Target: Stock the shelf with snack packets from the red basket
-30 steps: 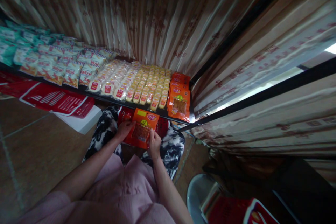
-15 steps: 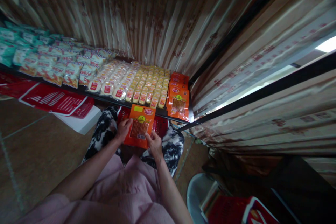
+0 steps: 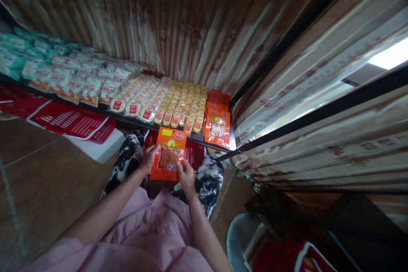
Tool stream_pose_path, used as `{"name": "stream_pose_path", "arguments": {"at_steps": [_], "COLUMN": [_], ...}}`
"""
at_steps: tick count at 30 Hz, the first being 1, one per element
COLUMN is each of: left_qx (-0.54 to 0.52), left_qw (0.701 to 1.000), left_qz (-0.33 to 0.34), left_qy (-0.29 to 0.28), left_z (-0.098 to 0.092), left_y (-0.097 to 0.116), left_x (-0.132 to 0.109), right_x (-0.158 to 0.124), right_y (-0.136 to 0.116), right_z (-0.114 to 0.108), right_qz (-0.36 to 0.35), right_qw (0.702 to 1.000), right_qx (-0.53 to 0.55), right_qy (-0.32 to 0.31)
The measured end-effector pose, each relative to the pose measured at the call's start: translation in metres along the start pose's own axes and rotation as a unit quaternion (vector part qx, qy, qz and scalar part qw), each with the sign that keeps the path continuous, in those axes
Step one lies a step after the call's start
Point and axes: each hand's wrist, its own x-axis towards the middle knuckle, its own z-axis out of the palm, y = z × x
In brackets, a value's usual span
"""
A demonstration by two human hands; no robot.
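An orange snack packet (image 3: 168,155) with a clear window showing brown sticks is held upright above my lap. My left hand (image 3: 149,159) pinches its left edge, and my right hand (image 3: 186,175) grips its lower right side, thumb on the front. Just beyond, matching orange packets (image 3: 217,123) overlap in a row at the right end of the dark shelf (image 3: 140,122). Beside them to the left lie rows of small yellow-wrapped packets (image 3: 180,104) and white-wrapped ones (image 3: 138,97).
Further left on the shelf are blue-white snack bags (image 3: 91,87) and green bags (image 3: 12,61). Red baskets (image 3: 72,123) stand below, by a white box (image 3: 97,146). A black metal bar (image 3: 296,110) crosses on the right. A grey stool (image 3: 237,233) stands at lower right.
The packet stays in both hands, shifted very slightly left and down. The view has tilted a little; the shelf goods keep their arrangement.
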Motion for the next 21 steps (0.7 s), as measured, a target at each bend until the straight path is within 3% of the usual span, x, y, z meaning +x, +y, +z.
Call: {"name": "stream_pose_path", "arguments": {"at_steps": [4,12,21], "left_qx": [-0.005,-0.025,0.02], "left_qw": [0.999,0.999,0.999], "left_qz": [-0.003,-0.012,-0.01], "left_qy": [0.034,0.04,0.039], "left_z": [-0.002,-0.002,0.006], "left_y": [-0.002,-0.011,0.013], "left_x": [-0.002,-0.006,-0.021], "right_x": [-0.001,-0.004,-0.005], "right_y": [-0.004,-0.006,0.004], "right_z": [0.0,0.001,0.007], "right_qz": [0.003,0.006,0.025], "right_qw": [1.0,1.0,0.998], "right_qx": [-0.009,-0.002,0.063], "right_qy": [-0.004,0.0,-0.001]}}
